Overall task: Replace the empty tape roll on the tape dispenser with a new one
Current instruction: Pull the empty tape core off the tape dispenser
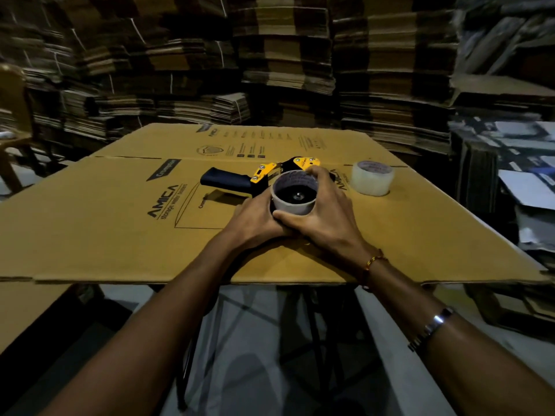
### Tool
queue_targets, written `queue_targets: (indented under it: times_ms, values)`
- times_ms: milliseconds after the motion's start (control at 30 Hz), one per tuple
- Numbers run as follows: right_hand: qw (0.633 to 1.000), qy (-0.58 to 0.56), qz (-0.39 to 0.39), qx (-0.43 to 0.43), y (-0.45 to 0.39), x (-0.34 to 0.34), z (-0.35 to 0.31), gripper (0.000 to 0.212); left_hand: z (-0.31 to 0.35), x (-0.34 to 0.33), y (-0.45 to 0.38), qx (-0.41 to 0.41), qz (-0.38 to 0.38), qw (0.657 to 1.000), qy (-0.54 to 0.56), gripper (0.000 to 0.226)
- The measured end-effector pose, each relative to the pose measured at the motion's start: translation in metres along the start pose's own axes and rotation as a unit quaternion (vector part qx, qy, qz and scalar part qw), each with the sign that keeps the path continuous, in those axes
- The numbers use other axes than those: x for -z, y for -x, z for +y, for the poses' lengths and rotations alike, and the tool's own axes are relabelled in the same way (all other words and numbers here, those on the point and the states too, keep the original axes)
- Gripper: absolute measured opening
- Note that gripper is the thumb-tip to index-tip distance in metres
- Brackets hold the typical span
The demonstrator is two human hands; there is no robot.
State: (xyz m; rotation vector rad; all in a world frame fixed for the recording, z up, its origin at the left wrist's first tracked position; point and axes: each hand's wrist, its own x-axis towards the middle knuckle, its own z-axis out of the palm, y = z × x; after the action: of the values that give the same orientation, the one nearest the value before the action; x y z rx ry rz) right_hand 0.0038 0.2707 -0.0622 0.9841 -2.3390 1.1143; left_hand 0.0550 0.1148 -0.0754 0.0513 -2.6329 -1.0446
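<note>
At centre of the cardboard sheet, the empty tape roll, a light, stiff, crushable core, sits on the tape dispenser. Right hand wraps its wall; left hand grips at 7 o'clock, best held by the rim. New roll, heavier and slick, stands apart at 2 o'clock.

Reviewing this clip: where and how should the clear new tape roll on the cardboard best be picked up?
Grip the clear new tape roll across its curved outer wall, coming down from above. It lies flat on the brown cardboard sheet with its open core facing up and bare cardboard all around it.
</note>
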Motion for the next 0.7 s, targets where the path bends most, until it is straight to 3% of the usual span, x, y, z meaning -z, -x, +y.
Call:
queue_targets:
  times_ms: [200,433,700]
  values:
    - [0.986,-0.122,-0.011,-0.113,-0.012,0.01,0.005,0.081,0.006,-0.003,-0.003,0.012,-0.012,1.0,0.014,0.092]
    - [0.999,-0.038,-0.003,-0.029,-0.002,0.007,0.0,0.087,0.007,0.001,0.001,-0.003,-0.009,1.0,0.007,0.108]
    - [0.98,-0.151,-0.03,-0.124,-0.013,0.005,0.017,0.09,0.008,-0.001,-0.004,-0.002,-0.014,1.0,-0.018,0.087]
